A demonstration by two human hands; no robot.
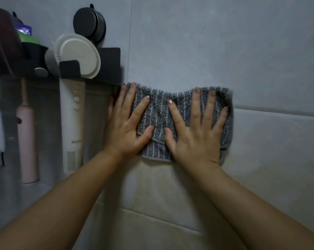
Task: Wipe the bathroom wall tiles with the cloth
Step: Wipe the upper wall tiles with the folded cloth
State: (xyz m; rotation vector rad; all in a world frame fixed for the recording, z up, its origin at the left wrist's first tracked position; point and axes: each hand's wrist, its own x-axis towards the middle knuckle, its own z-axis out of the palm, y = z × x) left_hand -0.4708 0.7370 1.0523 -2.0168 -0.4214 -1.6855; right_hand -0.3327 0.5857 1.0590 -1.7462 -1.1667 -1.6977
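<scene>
A grey striped cloth [159, 112] lies flat against the grey wall tiles [206, 47] at mid-height. My left hand [129, 127] presses on its left half with straight, spread fingers. My right hand [199, 129] presses on its right half the same way, fingers fanned out toward the cloth's top edge. Both palms cover the lower part of the cloth. The cloth's left edge sits right beside a black wall holder.
A black wall holder [109, 64] at left carries a white hair dryer [75, 98], with a black suction hook [89, 24] above it. A pink electric toothbrush [27, 138] hangs further left. Bottles and a dark red item sit on the shelf at the top left.
</scene>
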